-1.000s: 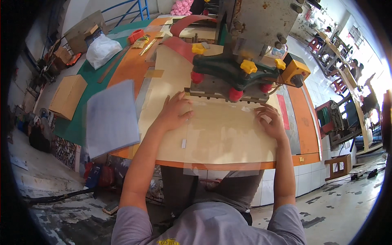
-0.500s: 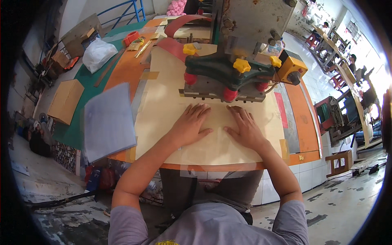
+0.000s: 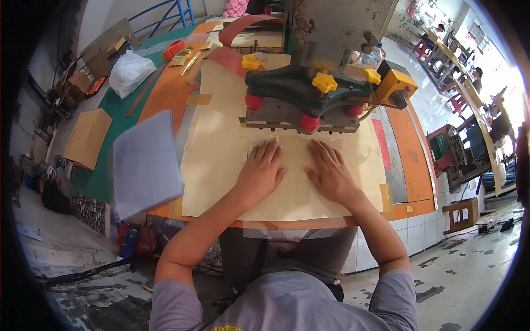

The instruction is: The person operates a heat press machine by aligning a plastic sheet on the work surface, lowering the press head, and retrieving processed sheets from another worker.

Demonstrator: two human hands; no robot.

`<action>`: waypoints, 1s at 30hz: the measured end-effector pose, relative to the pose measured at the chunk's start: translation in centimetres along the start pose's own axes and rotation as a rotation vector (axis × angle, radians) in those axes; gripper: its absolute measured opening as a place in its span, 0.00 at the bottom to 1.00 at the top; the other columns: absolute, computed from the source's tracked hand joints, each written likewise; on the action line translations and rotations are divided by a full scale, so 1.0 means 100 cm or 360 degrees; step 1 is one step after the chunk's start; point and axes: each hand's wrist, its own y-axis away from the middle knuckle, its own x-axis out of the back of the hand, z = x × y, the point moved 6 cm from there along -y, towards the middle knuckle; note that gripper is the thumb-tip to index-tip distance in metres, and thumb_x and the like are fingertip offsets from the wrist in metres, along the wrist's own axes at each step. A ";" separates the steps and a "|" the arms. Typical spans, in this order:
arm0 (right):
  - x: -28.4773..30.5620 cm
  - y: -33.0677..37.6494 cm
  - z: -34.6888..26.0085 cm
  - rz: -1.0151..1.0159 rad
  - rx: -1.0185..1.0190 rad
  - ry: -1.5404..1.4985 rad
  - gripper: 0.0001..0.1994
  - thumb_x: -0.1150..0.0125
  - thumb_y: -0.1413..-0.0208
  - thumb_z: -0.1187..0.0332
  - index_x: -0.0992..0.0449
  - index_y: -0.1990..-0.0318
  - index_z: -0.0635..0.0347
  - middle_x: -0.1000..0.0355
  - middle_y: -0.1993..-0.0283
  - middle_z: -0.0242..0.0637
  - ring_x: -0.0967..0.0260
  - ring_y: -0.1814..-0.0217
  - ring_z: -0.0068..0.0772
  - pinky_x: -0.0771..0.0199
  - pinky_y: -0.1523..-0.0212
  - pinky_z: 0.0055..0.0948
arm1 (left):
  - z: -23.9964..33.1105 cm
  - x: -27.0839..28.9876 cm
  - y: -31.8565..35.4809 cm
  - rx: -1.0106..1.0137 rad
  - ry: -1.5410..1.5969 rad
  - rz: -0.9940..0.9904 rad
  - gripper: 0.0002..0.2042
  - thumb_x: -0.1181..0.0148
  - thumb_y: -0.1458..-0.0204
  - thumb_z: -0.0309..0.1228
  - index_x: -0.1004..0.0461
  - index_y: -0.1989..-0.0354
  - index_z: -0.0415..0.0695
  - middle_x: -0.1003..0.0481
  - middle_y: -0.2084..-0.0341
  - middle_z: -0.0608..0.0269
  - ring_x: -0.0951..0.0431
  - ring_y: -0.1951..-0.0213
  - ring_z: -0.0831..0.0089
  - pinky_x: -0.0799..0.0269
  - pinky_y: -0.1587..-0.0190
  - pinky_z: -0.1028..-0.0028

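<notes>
My left hand (image 3: 261, 170) lies flat, its fingers stretched toward the press. Level with it, my right hand (image 3: 332, 174) rests palm down with its fingers apart. Both press on a clear plastic sheet (image 3: 298, 187), which is hard to make out against the cream work surface (image 3: 212, 171). One edge of the sheet hangs past the front of the table. Just beyond my fingertips stands a press head (image 3: 298, 117) with a dark green frame, yellow star knobs and red round feet. The sheet's far edge lies near the press head.
Left of the work surface lies a stack of clear bluish plastic sheets (image 3: 146, 168). Further left are a cardboard box (image 3: 88, 138) and a white plastic bag (image 3: 131, 73) on a green mat. A yellow control box (image 3: 396, 88) sits right of the press. People sit at benches in the far right.
My left hand has turned a little, so its fingers point straighter ahead. The right hand has shifted slightly outward. The whole view has moved a little.
</notes>
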 end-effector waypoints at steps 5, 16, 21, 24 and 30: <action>-0.003 -0.001 0.001 0.0030 -0.0057 -0.0036 0.32 0.42 0.32 0.57 0.35 0.30 0.73 0.41 0.24 0.56 0.46 0.20 0.55 0.46 0.22 0.49 | 0.005 -0.003 -0.002 0.0050 -0.0008 0.0005 0.29 0.45 0.32 0.40 0.35 0.32 0.29 0.38 0.29 0.38 0.36 0.29 0.44 0.40 0.27 0.50; -0.008 0.000 -0.001 0.0015 -0.0097 0.0001 0.32 0.44 0.31 0.55 0.34 0.31 0.74 0.40 0.24 0.57 0.44 0.21 0.56 0.45 0.23 0.50 | 0.008 -0.003 0.003 0.0088 0.0036 0.0054 0.24 0.45 0.33 0.36 0.31 0.36 0.28 0.35 0.31 0.39 0.34 0.30 0.46 0.36 0.29 0.54; -0.004 0.006 0.000 0.0036 -0.0160 0.0107 0.34 0.43 0.31 0.52 0.36 0.29 0.72 0.41 0.24 0.57 0.45 0.21 0.57 0.48 0.22 0.52 | 0.005 -0.006 0.004 0.0094 -0.0013 0.0112 0.24 0.44 0.34 0.35 0.30 0.37 0.28 0.33 0.32 0.40 0.32 0.32 0.47 0.34 0.30 0.54; -0.007 0.004 0.007 0.0080 -0.0177 0.0075 0.35 0.44 0.31 0.51 0.37 0.28 0.72 0.41 0.24 0.58 0.46 0.20 0.57 0.49 0.22 0.52 | 0.005 -0.006 -0.004 0.0098 -0.0020 0.0089 0.25 0.44 0.34 0.35 0.31 0.36 0.28 0.34 0.32 0.40 0.33 0.31 0.47 0.34 0.30 0.54; -0.014 -0.008 0.018 0.0094 -0.0169 0.0106 0.34 0.44 0.31 0.52 0.37 0.28 0.72 0.41 0.23 0.57 0.47 0.19 0.55 0.50 0.21 0.51 | -0.004 -0.014 -0.014 0.0163 0.0048 0.0043 0.28 0.43 0.34 0.38 0.34 0.33 0.27 0.38 0.28 0.39 0.39 0.27 0.44 0.39 0.26 0.54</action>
